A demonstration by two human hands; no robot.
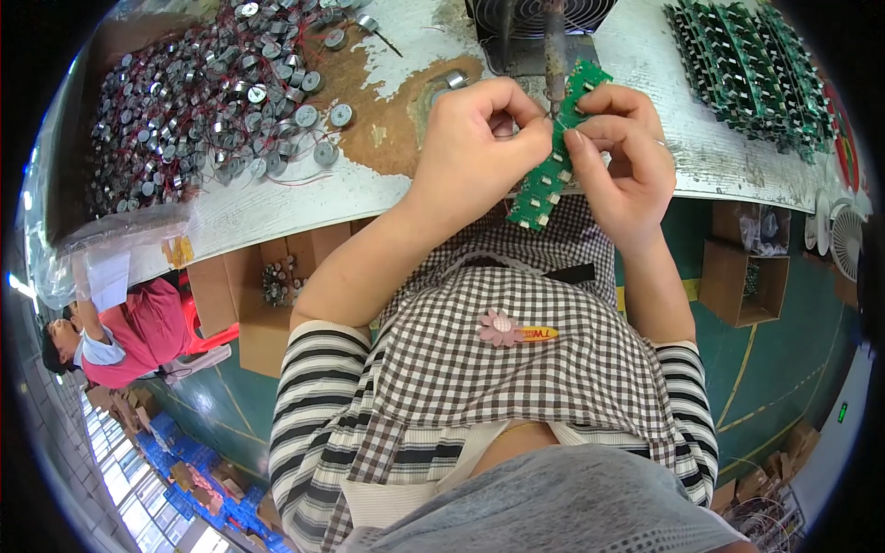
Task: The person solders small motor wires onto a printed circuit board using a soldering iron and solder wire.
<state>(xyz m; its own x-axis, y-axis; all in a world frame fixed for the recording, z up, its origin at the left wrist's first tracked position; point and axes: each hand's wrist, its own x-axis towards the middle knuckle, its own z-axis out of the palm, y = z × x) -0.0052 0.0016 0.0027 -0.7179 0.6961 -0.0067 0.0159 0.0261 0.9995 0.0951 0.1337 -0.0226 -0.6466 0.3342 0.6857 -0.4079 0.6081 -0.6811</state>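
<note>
My right hand (627, 161) grips the edge of a long green circuit board (546, 189) with small white connectors, thumb on its face and fingers behind. The board slants from upper right to lower left at the table's front edge. My left hand (489, 147) is closed in a pinch beside the board, its fingertips near the tip of an upright soldering iron (554, 60). What lies in that pinch is too small and covered to make out. The iron's tip meets the board between my two hands.
Many small round metal motors (249, 120) with red wires pile up at the left. A black fan (544, 18) stands behind the iron. Stacked green circuit boards (747, 74) lie at the right. Cardboard boxes (745, 281) stand below the table, and another person (138, 332) sits at the left.
</note>
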